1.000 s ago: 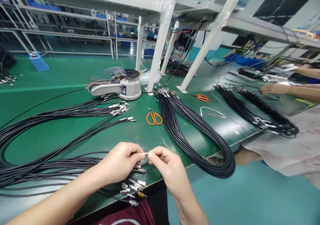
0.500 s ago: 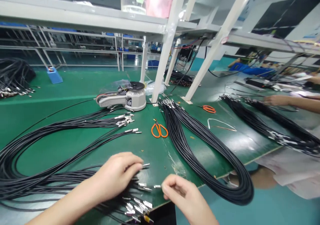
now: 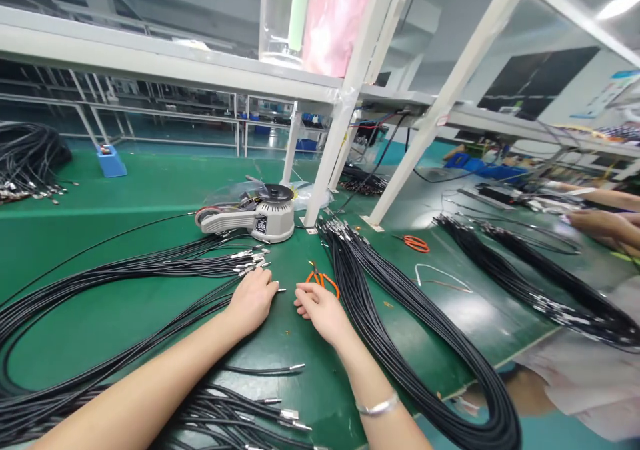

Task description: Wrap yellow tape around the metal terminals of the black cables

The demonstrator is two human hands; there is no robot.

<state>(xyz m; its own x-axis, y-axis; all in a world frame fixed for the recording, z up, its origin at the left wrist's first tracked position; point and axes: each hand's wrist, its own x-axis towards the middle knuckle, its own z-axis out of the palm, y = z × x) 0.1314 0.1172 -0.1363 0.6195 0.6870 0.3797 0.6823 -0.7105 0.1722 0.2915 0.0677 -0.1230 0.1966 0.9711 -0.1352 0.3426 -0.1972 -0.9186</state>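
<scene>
No text was legible with certainty. The grey-white machine (image 3: 280, 227) on the worktop (image 3: 150, 313) carried a black label (image 3: 261, 225) with white characters, too small to resolve. The slanted white post (image 3: 457, 83) bore a small red-and-white sticker (image 3: 442, 121), unreadable. The wall poster (image 3: 605, 97) at upper right showed blurred, unreadable markings
</scene>
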